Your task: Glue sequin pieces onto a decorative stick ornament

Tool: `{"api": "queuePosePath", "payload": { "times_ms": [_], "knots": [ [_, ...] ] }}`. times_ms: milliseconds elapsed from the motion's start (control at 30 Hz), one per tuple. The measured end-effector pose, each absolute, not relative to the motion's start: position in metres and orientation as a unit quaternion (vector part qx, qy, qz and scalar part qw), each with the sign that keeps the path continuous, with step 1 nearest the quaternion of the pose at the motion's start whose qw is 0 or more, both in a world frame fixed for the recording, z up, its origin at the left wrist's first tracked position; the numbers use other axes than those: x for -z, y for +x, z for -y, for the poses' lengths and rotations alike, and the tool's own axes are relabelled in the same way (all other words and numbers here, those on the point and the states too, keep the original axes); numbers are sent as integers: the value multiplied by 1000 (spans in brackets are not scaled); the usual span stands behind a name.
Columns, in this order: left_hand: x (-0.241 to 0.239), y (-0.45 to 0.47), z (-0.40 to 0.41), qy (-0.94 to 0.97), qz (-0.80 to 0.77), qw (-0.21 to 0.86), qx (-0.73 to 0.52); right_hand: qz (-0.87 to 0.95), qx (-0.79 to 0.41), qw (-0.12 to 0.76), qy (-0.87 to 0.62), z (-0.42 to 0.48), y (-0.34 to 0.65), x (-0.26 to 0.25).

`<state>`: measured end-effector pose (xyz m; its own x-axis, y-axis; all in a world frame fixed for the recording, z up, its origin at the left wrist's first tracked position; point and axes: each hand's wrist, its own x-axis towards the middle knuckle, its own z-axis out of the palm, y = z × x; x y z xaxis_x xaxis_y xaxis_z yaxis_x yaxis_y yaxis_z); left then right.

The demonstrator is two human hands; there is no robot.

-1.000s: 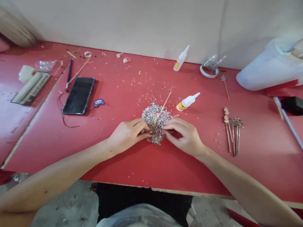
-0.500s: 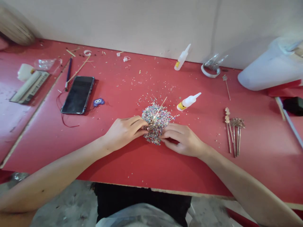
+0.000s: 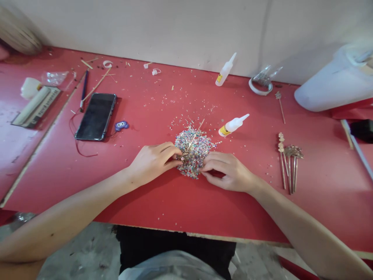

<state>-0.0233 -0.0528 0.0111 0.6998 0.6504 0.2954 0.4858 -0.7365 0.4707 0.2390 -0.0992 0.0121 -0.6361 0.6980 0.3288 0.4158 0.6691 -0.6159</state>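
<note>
A heap of tiny glittering rhinestones [image 3: 201, 142] lies on the red table in front of me. At its left edge my left hand [image 3: 154, 159] pinches a small gold-coloured metal ornament [image 3: 184, 152] between thumb and fingers; part of it is covered by the fingertips. A thin pale stick [image 3: 196, 132] slants up and away from beside the ornament, and I cannot tell if the two are joined. My right hand [image 3: 227, 169] rests at the heap's right edge with thumb and forefinger pinched together; anything between them is too small to make out.
A white glue bottle [image 3: 233, 125] stands behind the heap, a second one [image 3: 225, 70] farther back. Several metal hair sticks [image 3: 288, 167] lie at right, near a tape roll [image 3: 260, 86] and a large white container [image 3: 323, 85]. A phone [image 3: 96, 116] and pencil [image 3: 84, 91] lie left.
My right hand has drawn slightly to the right, away from the ornament. The left hand keeps its place and its pinch.
</note>
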Motion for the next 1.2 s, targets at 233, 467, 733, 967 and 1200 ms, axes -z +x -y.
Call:
{"api": "queuePosePath", "payload": {
  "times_ms": [233,467,733,967,1200],
  "knots": [
    [-12,-23,53,900,-321,195,-222,869,-252,279,-323,100,239,-12],
    [-13,-22,53,899,-327,202,-213,873,-247,273,-320,100,239,-11],
    [-15,-22,53,897,-334,206,-202,876,-234,271,-324,101,238,-9],
    [-15,-22,53,895,-342,210,-195,878,-225,260,-334,103,237,-7],
    [-15,-22,53,895,-341,209,-196,876,-226,260,-338,103,237,-6]
  ]
}}
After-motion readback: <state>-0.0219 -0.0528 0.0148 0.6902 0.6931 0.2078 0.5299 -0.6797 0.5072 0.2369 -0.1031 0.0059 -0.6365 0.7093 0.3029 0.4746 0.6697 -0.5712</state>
